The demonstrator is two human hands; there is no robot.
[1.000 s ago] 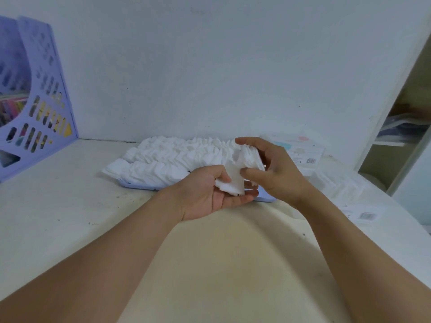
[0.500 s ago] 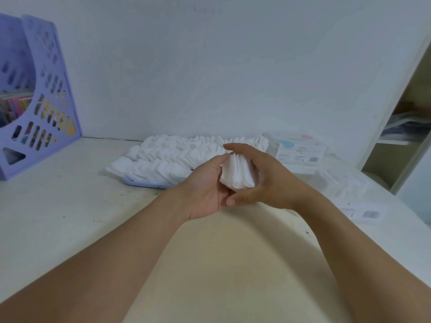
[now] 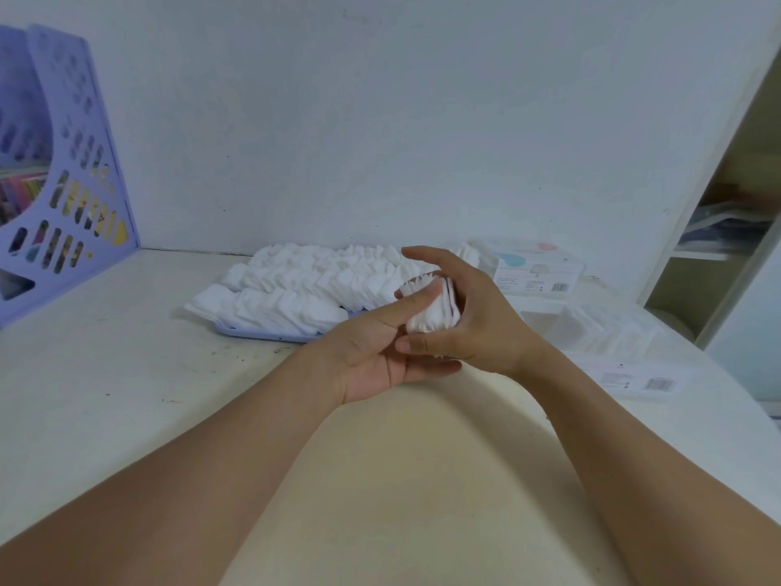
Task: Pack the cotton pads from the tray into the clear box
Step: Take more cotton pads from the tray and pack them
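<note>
both hands meet above the near part of the white tabletop (image 3: pixel 126 374), sharing one small stack of cotton pads (image 3: pixel 431 308). right hand (image 3: pixel 469 319) wraps the stack from the far and right side, fingers arched over its top, thumb lying under its lower edge. left hand (image 3: pixel 376 353) sits palm-up just below and to the left, thumb pressed against the stack's left face, its fingers under the right thumb. the pads in the stack stand on edge, fanned a little at the top. just beyond the left hand, a pale blue tray (image 3: pixel 253 332) lies flat, heaped with overlapping rows of loose cotton pads (image 3: pixel 304 285); only its near rim shows. to the right of the right hand, a clear box (image 3: pixel 591 327) rests on the table with white pads showing inside, how full it is cannot be told. beyond it, a lidded clear box with a printed label (image 3: pixel 536 268) sits against the wall. a flat barcoded lid or pack (image 3: pixel 634 374) lies right of the right wrist. far left of the hands stands a lilac perforated file holder (image 3: pixel 80 196).
</note>
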